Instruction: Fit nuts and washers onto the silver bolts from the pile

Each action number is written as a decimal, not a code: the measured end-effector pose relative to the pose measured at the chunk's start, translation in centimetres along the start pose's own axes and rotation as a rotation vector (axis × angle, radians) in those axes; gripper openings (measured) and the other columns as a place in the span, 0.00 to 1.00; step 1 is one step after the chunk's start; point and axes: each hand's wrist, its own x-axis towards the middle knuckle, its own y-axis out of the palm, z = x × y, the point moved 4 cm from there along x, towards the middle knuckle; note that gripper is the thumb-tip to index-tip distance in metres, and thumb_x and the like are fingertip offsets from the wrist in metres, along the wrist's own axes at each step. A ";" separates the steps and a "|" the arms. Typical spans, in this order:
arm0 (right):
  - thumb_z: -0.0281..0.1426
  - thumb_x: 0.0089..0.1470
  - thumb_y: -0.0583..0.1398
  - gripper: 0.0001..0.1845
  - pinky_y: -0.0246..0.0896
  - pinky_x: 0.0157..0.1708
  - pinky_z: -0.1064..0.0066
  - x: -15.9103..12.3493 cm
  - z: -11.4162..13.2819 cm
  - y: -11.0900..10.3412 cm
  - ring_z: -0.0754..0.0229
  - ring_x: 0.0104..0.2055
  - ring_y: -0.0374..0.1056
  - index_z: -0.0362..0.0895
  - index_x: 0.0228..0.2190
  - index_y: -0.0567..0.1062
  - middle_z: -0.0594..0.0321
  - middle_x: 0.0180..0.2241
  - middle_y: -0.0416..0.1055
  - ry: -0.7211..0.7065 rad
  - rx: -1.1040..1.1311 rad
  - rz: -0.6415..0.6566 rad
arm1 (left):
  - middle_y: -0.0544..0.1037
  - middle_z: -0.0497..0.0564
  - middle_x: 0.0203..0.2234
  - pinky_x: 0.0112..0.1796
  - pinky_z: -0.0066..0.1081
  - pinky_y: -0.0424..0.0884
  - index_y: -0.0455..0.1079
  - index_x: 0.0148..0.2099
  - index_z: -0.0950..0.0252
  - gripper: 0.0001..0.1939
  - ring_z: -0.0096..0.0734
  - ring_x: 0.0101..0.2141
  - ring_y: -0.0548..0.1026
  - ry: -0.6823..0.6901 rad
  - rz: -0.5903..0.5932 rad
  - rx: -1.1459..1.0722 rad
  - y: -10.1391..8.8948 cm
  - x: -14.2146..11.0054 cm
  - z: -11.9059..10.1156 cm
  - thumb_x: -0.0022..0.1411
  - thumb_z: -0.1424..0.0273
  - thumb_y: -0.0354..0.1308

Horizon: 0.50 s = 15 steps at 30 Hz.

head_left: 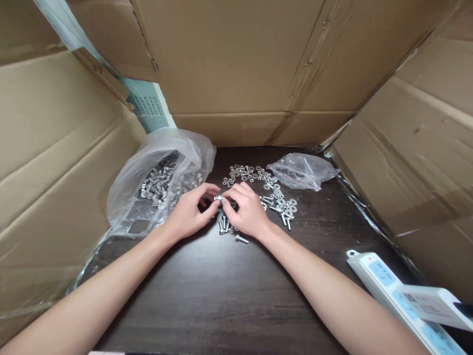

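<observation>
A small silver bolt (219, 198) with what looks like a nut on it lies across the gap between my two hands. My left hand (192, 209) pinches its left end between thumb and fingers. On the other end, the fingertips of my right hand (246, 207) are closed, hiding part of the shank. Loose bolts (242, 239) lie on the dark table just below my right hand. Beyond and to the right of that hand spread washers (291, 203), nuts and more bolts in a loose arc.
A clear plastic bag (125, 182) holding many bolts (157, 185) stands open at the left. A flatter clear bag (303, 170) lies at the back right. Cardboard walls (240, 59) enclose the table (207, 296). A white power strip (384, 276) with a plugged-in adapter sits front right.
</observation>
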 end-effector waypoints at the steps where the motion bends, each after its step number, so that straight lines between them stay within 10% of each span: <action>1: 0.27 0.62 0.57 0.10 0.64 0.40 0.61 0.0 0.0 0.0 0.54 0.38 0.66 0.43 0.34 0.79 0.57 0.33 0.76 0.003 -0.002 -0.001 | 0.82 0.51 0.40 0.40 0.33 0.77 0.71 0.51 0.62 0.11 0.35 0.38 0.81 0.003 -0.004 0.003 0.0 0.0 -0.1 0.68 0.66 0.58; 15: 0.27 0.61 0.58 0.09 0.64 0.42 0.60 0.0 -0.1 -0.1 0.52 0.40 0.66 0.44 0.33 0.79 0.57 0.35 0.77 0.057 -0.047 -0.003 | 0.83 0.48 0.34 0.36 0.30 0.77 0.75 0.46 0.62 0.08 0.32 0.33 0.81 -0.014 -0.015 -0.010 0.0 0.0 -0.1 0.68 0.66 0.59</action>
